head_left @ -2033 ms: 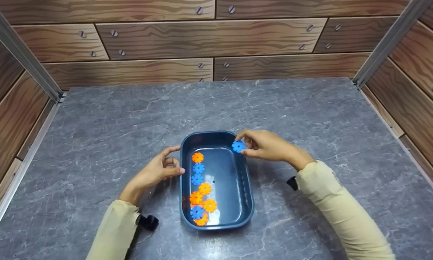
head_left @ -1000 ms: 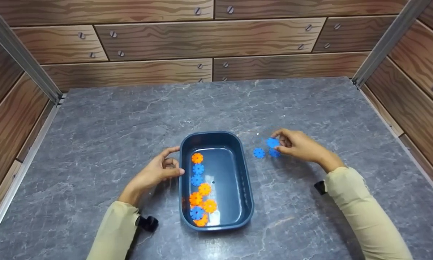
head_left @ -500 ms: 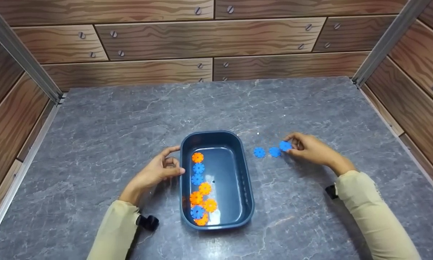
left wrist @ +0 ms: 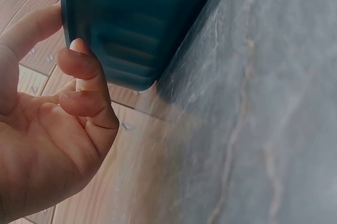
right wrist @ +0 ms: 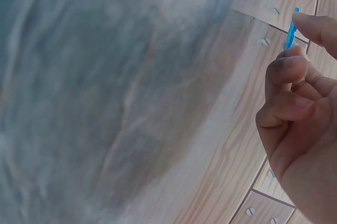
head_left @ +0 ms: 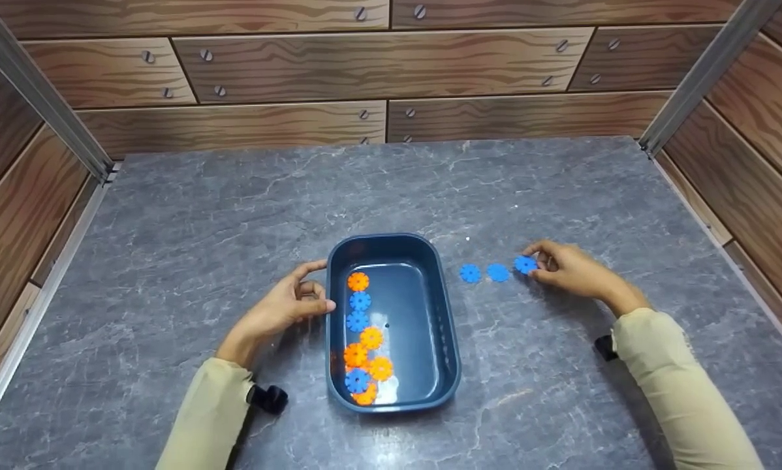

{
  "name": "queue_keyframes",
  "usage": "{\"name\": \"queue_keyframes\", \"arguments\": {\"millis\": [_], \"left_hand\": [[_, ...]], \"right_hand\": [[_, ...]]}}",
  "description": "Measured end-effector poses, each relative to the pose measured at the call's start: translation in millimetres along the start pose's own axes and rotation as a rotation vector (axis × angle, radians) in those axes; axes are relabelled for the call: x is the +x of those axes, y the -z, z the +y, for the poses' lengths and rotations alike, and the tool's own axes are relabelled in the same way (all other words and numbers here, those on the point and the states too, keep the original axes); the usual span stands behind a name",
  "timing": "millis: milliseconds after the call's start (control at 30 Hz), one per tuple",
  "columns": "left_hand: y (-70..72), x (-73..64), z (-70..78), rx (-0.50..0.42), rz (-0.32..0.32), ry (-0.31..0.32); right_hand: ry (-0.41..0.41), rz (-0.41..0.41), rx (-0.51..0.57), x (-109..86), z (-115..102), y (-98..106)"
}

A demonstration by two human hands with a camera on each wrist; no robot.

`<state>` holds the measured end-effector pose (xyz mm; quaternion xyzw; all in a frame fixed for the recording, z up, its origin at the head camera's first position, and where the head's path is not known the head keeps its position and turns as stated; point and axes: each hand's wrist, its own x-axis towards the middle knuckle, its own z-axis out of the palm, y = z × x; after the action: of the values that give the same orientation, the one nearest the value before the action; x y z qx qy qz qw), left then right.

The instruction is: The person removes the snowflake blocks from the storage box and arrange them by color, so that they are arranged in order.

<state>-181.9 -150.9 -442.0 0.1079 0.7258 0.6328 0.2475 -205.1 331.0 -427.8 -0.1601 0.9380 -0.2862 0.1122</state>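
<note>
My left hand (head_left: 286, 301) holds the left rim of a dark blue plastic bin (head_left: 448, 326), thumb tip over the edge. In the left wrist view, the other fingers (left wrist: 81, 66) curl by the bin's outer wall. My right hand (head_left: 570, 269) pinches a blue notched building disc (head_left: 525, 264) between thumb and fingers, right of the bin. The right wrist view shows the held disc (right wrist: 291, 28) edge-on. To its left, two more blue discs (head_left: 470, 273) lie in a row on the table. Several orange discs (head_left: 371, 338) and blue discs (head_left: 357, 321) lie along the bin's left side.
The grey marbled table (head_left: 286, 202) extends around the bin. Wood-patterned walls (head_left: 293, 65) with metal corner posts (head_left: 698, 85) enclose its back and sides. A black wrist device (head_left: 268, 398) sits at the left cuff.
My right hand has carried the blue disc out over the bin's right rim and rightward past the two discs on the table. My left hand has stayed at the bin.
</note>
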Motion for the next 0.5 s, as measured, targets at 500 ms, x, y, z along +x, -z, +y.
{"name": "queue_keyframes", "arguments": {"millis": [500], "left_hand": [[1.6,0.8,-0.1,0.011,-0.003,0.001]], "right_hand": [[-0.029,-0.046,-0.023,0.6,5.8,-0.4]]}}
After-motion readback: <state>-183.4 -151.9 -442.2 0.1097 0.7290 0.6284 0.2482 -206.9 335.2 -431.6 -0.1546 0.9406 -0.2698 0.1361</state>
